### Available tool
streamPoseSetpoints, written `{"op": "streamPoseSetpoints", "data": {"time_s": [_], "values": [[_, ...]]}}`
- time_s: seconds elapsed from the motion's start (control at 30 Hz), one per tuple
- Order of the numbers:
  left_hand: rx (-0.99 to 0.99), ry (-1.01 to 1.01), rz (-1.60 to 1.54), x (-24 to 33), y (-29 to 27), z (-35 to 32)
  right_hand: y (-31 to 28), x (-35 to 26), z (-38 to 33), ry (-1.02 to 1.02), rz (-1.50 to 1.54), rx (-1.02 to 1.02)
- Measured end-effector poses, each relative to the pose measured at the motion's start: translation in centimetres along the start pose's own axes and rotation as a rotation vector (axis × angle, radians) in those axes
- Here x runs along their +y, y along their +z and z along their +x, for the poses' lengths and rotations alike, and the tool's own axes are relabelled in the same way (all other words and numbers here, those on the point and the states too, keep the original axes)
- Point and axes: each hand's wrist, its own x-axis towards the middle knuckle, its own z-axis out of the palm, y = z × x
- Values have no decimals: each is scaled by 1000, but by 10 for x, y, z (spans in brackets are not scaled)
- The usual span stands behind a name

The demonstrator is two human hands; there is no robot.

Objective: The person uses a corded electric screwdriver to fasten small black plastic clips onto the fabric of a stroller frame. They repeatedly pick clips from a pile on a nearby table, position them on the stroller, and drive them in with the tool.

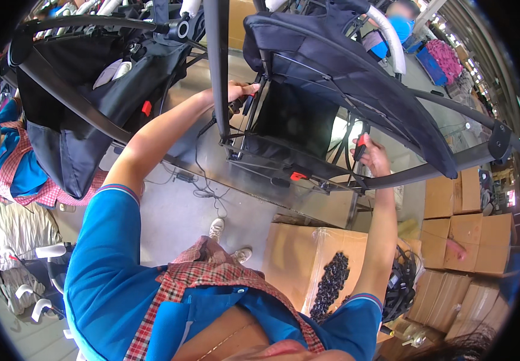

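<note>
In front of me stands a stroller (296,114) with a dark frame and black fabric. My left hand (239,92) is closed around a black part with a red tip on the left side of the frame. On the right side, my right hand (373,154) grips a similar black part with a red piece (362,141) by the thumb. Between and below my hands, a red tab (298,176) shows on the lower crossbar. The black fabric seat (296,114) hangs between the frame's sides. My palms hide some of what I hold.
A second dark stroller (85,108) stands at the left, beside a co-worker (19,162) in blue. Below right, an open cardboard box (296,246) bears a pile of small black parts (331,283). Stacked cartons (464,240) stand at the right. A cable (202,189) hangs near the bench.
</note>
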Motion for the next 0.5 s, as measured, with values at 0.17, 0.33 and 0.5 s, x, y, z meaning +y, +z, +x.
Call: {"op": "streamPoseSetpoints", "data": {"time_s": [0.17,0.33,0.5], "values": [[7,2,2,3,5,-1,-3,1,-3,-5,-8,22],[-19,6,-1,2,5,-8,-1,6,-13,11,-34,20],[-161,-107,34,4,-5,-3,-9,4,-7,80,-81,-4]]}}
